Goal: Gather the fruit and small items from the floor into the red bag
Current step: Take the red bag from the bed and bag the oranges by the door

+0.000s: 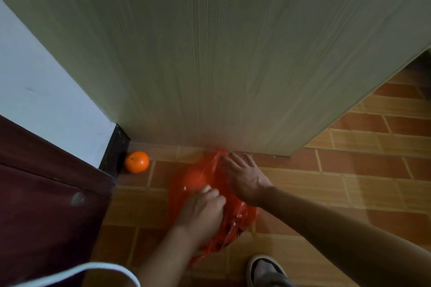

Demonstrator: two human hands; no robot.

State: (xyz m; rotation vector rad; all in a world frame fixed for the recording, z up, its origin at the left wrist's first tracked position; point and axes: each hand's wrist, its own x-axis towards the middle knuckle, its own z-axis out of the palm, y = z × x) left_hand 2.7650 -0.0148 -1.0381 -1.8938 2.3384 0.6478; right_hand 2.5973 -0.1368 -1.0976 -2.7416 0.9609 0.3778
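While the left hand (200,209) pinches the red bag (210,205) and the right hand (242,177) spreads its fingers, widen the mouth before fetching the orange (136,161) at far left.

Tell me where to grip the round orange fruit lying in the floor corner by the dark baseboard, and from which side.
Grip the round orange fruit across its middle, coming from above and from its right, the bag side. It sits close against the dark baseboard on its left, with the pale wood-grain panel behind, so only the top, front and right look free for fingers.
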